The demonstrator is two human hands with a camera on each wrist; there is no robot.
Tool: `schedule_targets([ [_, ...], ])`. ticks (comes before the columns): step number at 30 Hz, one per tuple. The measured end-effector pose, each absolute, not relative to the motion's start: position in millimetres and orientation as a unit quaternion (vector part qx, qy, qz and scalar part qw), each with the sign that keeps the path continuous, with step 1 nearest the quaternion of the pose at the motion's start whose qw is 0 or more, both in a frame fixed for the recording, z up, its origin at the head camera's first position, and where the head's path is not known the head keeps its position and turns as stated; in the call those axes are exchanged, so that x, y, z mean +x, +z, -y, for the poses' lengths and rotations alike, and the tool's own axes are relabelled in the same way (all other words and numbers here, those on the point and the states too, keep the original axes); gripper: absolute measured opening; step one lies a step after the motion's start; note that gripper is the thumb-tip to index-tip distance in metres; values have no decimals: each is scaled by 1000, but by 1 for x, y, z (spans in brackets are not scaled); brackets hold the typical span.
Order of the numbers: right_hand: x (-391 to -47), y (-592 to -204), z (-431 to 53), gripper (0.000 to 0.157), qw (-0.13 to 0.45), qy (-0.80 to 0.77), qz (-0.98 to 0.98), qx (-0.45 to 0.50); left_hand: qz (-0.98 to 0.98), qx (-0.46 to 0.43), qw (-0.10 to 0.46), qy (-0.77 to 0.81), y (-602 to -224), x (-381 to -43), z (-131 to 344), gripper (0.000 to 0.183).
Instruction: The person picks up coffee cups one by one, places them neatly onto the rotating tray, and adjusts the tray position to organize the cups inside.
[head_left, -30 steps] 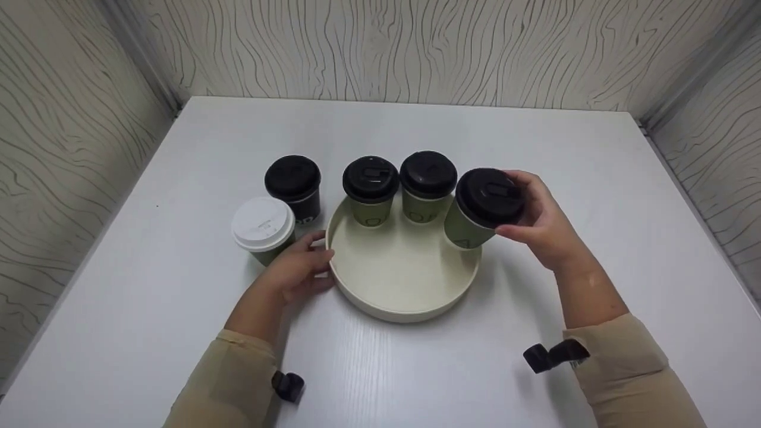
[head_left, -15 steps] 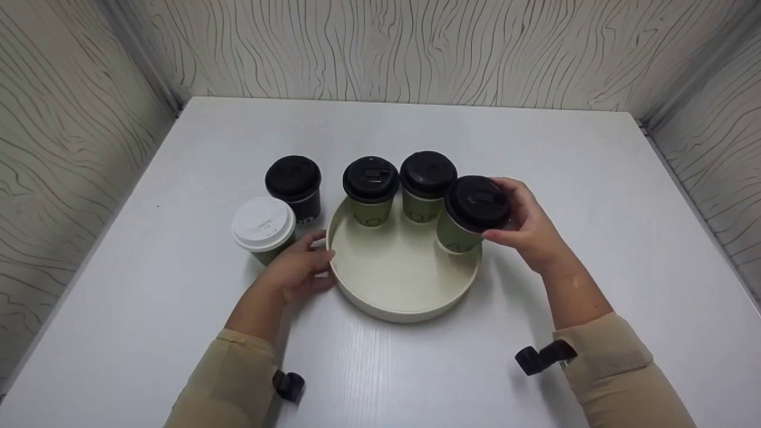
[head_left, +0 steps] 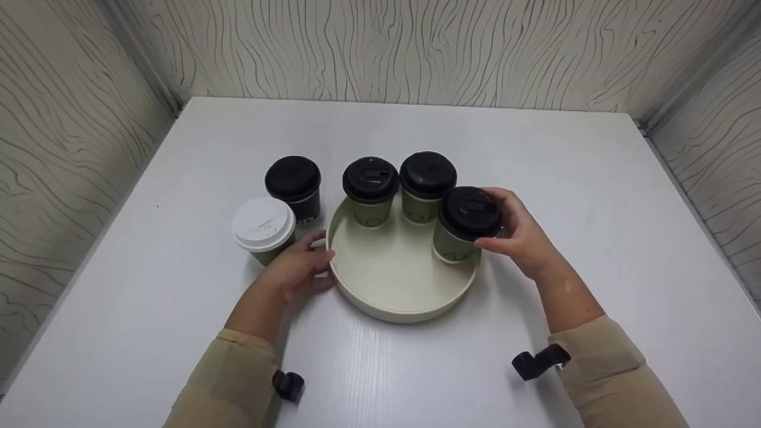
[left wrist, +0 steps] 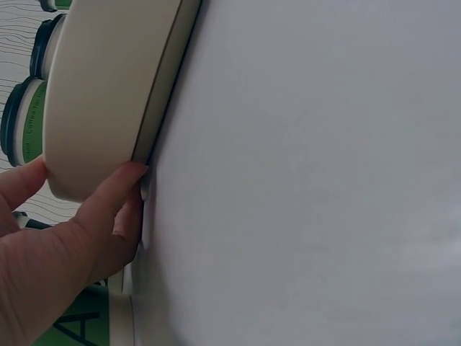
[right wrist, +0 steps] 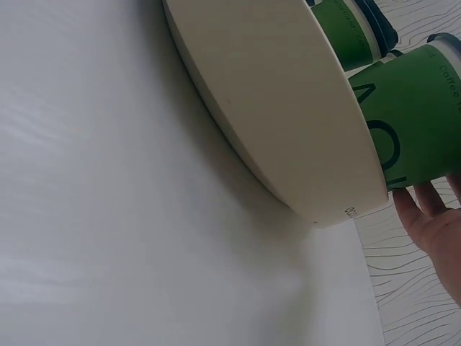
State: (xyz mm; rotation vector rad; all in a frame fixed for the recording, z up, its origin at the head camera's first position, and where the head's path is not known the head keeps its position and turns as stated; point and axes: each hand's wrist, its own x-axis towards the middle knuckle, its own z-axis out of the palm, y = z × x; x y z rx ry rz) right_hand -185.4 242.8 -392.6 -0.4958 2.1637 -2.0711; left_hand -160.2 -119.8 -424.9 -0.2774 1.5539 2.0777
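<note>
My right hand [head_left: 517, 238] grips a green paper coffee cup [head_left: 453, 242] with a black lid, fingers and thumb around its right side. The cup stands inside the right rim of a round cream tray [head_left: 392, 276]; in the right wrist view, the tray wall [right wrist: 281, 108] hides the cup's base. My left hand [head_left: 300, 270] holds the tray's left edge, and the left wrist view has its thumb and fingers [left wrist: 108, 198] at the wall's two edges. Two more green cups with black lids, a left one [head_left: 371, 211] and a right one [head_left: 421, 205], stand at the tray's back.
Left of the tray stands a black cup [head_left: 297, 190] with a black lid. In front of it, close to my left forearm, is a green cup with a white lid [head_left: 263, 224]. Wood-grain patterned panels [head_left: 380, 53] border the white table [head_left: 380, 131] behind and at both sides.
My right hand has brought the held cup left, nearer me and down into the tray's right side, and the cup has gone from tilted to more upright. The left hand and tray stay put.
</note>
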Motion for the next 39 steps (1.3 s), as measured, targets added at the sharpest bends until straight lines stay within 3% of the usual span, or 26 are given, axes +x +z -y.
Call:
schedule_targets([
  [39, -184, -395, -244, 80, 73, -638, -745, -181, -561, -106, 263, 777, -423, -159, 119, 58],
])
